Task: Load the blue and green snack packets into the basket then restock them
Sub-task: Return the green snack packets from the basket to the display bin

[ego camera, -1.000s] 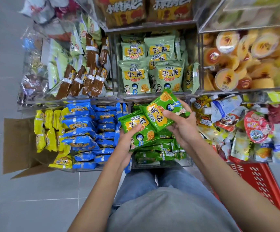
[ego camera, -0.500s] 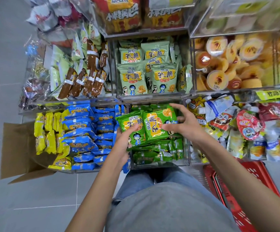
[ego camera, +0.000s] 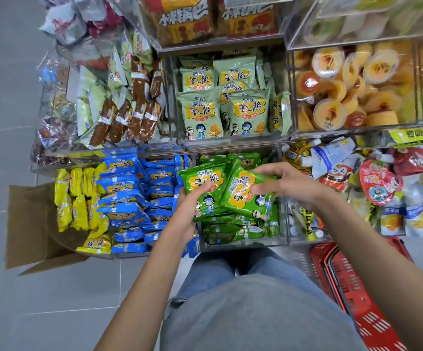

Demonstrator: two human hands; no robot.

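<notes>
In the head view, the left hand [ego camera: 187, 214] grips one green packet [ego camera: 202, 181] and the right hand [ego camera: 288, 183] pinches a second green packet [ego camera: 243, 191], both over the front half of the green bin [ego camera: 240, 248]. If laid loosely, they may slide over its front edge.

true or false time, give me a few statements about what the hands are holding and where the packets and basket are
1. The left hand holds a green packet. True.
2. The right hand grips a blue packet. False: it pinches a second green packet.
3. The blue packets lie to the left of both hands. True.
4. The red basket stands on a shelf above the hands. False: it sits on the floor at the person's right.
5. A cardboard box lies open at the far left. True.
</notes>
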